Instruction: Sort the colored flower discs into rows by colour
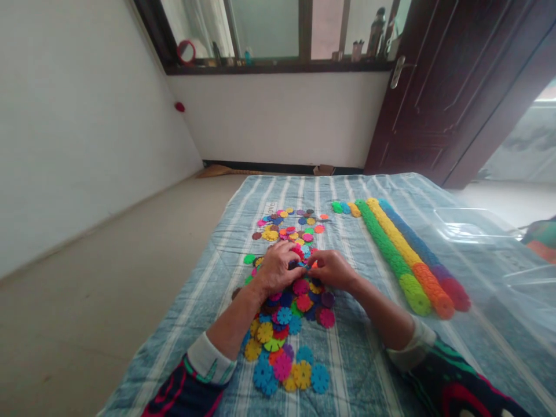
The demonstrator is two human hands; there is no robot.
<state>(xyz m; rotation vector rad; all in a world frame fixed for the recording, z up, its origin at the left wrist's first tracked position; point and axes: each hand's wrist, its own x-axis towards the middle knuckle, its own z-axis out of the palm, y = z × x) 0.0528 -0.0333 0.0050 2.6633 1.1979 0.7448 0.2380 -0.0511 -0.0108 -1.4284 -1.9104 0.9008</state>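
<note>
Many coloured notched discs (284, 315) lie in a long loose pile on a striped blue cloth (356, 359). Over the upper middle of that pile is my left hand (278, 267), its fingers curled round something small among the discs. My right hand (332, 269) meets it from the right, thumb and fingers pinched together close to a blue disc. The fingertips of both hands nearly touch, and what exactly each one grips is too small to make out.
Right of the hands lie long rows of stacked discs: green (382, 240), yellow (395, 234) and blue (408, 234), with other colours at their near ends. Clear plastic containers (473, 225) stand at the right. Beyond are a dark red door (438, 87) and a window ledge (278, 68).
</note>
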